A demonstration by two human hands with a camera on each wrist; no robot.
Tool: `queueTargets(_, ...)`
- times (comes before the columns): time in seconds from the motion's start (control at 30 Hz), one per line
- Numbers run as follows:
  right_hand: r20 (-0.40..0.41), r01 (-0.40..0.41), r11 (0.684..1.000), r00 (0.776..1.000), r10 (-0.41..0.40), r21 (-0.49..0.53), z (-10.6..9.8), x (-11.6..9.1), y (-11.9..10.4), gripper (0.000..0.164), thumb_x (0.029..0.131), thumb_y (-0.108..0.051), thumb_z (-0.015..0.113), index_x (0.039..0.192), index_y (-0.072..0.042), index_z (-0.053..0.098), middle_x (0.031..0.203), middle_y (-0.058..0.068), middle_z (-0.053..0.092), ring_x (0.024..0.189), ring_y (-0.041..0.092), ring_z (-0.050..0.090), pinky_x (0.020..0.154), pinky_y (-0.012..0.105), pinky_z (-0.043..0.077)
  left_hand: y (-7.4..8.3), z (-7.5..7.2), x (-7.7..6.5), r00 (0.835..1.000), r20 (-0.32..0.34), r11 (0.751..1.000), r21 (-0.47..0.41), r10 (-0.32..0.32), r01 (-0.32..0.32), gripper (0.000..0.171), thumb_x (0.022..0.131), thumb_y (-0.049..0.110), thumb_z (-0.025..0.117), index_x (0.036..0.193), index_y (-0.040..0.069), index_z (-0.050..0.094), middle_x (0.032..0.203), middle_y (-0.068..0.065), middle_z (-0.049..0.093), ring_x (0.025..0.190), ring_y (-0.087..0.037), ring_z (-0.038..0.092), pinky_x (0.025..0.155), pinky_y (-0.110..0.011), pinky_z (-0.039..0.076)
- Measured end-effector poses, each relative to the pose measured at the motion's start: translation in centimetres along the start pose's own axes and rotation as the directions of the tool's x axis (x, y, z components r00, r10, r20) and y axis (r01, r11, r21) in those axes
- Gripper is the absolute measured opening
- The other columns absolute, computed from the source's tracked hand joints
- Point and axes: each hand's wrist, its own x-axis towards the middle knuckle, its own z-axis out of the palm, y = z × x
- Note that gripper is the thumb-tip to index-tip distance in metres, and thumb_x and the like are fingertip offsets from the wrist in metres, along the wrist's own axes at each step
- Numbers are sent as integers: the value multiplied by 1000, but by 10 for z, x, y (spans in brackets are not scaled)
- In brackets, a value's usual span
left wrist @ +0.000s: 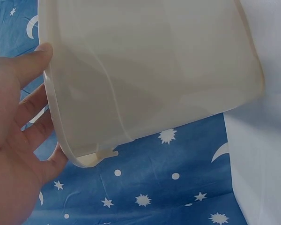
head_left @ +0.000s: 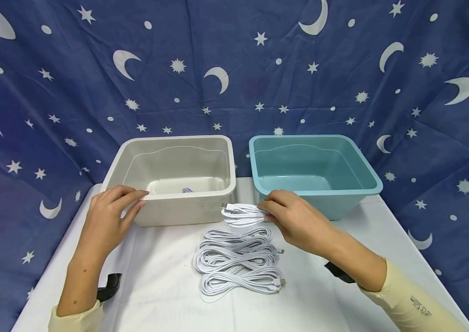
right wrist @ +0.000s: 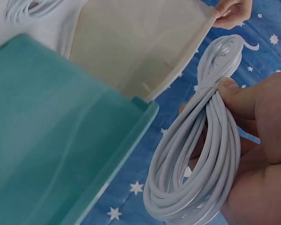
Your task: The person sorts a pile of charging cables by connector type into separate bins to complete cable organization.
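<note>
My right hand [head_left: 302,223] pinches a coiled white USB cable [head_left: 240,216] by one end of its bundle, above the table in front of the gap between two bins. Its metal plug points left. In the right wrist view, the thumb presses the tied waist of the cable [right wrist: 196,154]. My left hand [head_left: 110,216] grips the front rim of the beige bin [head_left: 193,196] near its left corner; the left wrist view shows thumb and fingers [left wrist: 37,129] on either side of that rim. Several more coiled white cables [head_left: 238,260] lie on the table below the right hand.
A teal bin [head_left: 321,192] stands to the right of the beige one. Inside the beige bin, part of a pale bundle [head_left: 186,189] shows over the front rim. A white cloth [head_left: 168,286] covers the table, and a blue star-and-moon curtain [head_left: 234,46] hangs behind.
</note>
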Motion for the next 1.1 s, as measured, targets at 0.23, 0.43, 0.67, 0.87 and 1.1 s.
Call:
queueTargets(0.23,-11,13,1000,1000,-13,16,-17,7,14,28,91,6,79,117,-3,72,109,5,67,96,19,67,83,33,59,-1,-1,0,1000,0,1000,2,4,-4,30,86,1,86,114,10,81,100,-6,71,93,-30,67,86,-54,42)
queueTargets(0.43,-30,7,998,1000,-5,59,-25,12,28,30,91,11,77,118,-2,72,111,5,67,99,19,65,82,32,59,-1,0,0,1000,7,1000,4,-3,3,30,86,2,86,114,10,81,100,-6,71,94,-30,67,87,-54,42)
queueTargets(0.67,-66,13,996,998,-8,88,-32,14,51,30,91,12,76,117,-1,73,112,6,69,99,18,65,78,33,57,-1,0,0,1000,7,1000,2,-9,9,30,87,2,86,115,11,81,101,-6,71,95,-30,67,87,-55,42)
queueTargets(0.87,-74,-17,997,997,23,78,-33,9,68,31,92,12,75,119,-3,74,114,4,70,99,18,67,75,32,55,0,0,0,1000,13,1000,4,-13,13,30,87,3,86,115,11,81,101,-6,71,96,-30,67,87,-54,42)
queueTargets(1.1,-70,-58,996,996,62,62,-35,0,90,30,92,11,75,120,-3,74,113,5,70,91,15,64,75,27,51,1,0,0,1000,13,1000,-1,-17,17,30,87,2,86,115,11,81,101,-7,71,96,-30,67,88,-55,42)
